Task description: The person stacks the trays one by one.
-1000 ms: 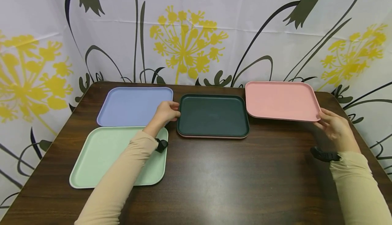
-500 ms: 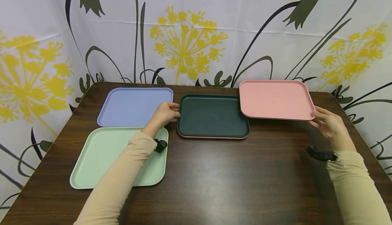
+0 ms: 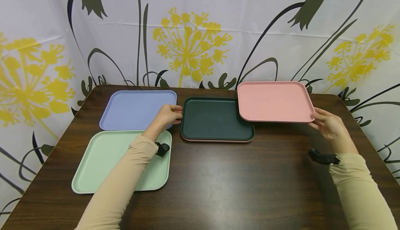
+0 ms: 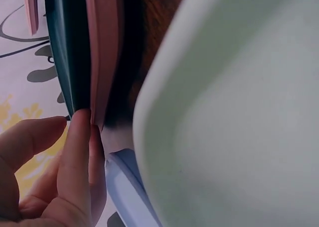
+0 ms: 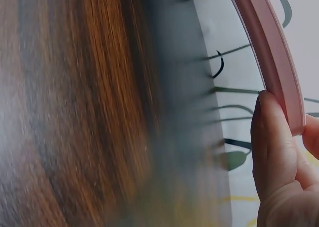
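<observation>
In the head view my left hand (image 3: 168, 115) holds the left edge of a dark green tray (image 3: 215, 118). Beneath that tray lies a pink one (image 4: 105, 48), its rim showing in the left wrist view, where my fingertips meet the corner of the stack. My right hand (image 3: 329, 124) pinches the lower right corner of another pink tray (image 3: 275, 101), which is raised above the table and overlaps the green tray's upper right part. In the right wrist view, a finger and the thumb lie on either side of its rim (image 5: 276, 53).
A blue tray (image 3: 140, 110) lies at the back left of the dark wooden table (image 3: 234, 181). In front of it is a larger light green tray (image 3: 109, 157), under my left forearm. Behind the table hangs a flower-patterned cloth (image 3: 250, 21).
My right hand has moved the raised pink tray leftward, so it now covers part of the dark green tray. The left hand stays at the stack's left edge.
</observation>
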`<state>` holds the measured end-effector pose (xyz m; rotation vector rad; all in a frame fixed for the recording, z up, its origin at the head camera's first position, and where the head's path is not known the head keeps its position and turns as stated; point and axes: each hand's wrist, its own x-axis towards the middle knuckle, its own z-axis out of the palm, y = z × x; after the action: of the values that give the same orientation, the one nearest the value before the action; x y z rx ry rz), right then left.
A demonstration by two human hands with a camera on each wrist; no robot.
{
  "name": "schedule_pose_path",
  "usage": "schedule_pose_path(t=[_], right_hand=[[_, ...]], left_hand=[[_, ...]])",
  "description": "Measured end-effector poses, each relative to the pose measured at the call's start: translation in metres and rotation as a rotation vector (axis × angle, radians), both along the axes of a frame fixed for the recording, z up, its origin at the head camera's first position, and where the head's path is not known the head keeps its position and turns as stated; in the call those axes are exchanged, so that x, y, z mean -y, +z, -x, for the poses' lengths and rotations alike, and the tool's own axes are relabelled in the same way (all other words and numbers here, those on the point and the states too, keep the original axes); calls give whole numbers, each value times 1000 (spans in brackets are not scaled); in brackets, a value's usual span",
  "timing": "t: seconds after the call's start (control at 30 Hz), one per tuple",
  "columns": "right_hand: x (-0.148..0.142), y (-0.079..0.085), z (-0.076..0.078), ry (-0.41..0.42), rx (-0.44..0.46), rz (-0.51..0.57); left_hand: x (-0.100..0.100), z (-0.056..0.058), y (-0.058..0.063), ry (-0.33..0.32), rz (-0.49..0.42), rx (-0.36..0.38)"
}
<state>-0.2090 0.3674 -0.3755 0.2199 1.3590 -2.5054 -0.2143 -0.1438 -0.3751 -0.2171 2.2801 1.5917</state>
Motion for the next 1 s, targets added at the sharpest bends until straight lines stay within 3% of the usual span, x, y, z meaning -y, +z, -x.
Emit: schedule_pose_path(t=[0.33, 1.0], right_hand=[[19, 5, 2, 38, -18, -16], [64, 8, 1, 62, -4, -91]], left_hand=[[1, -1, 8, 29, -39, -49], [-1, -1, 17, 41, -98, -40]])
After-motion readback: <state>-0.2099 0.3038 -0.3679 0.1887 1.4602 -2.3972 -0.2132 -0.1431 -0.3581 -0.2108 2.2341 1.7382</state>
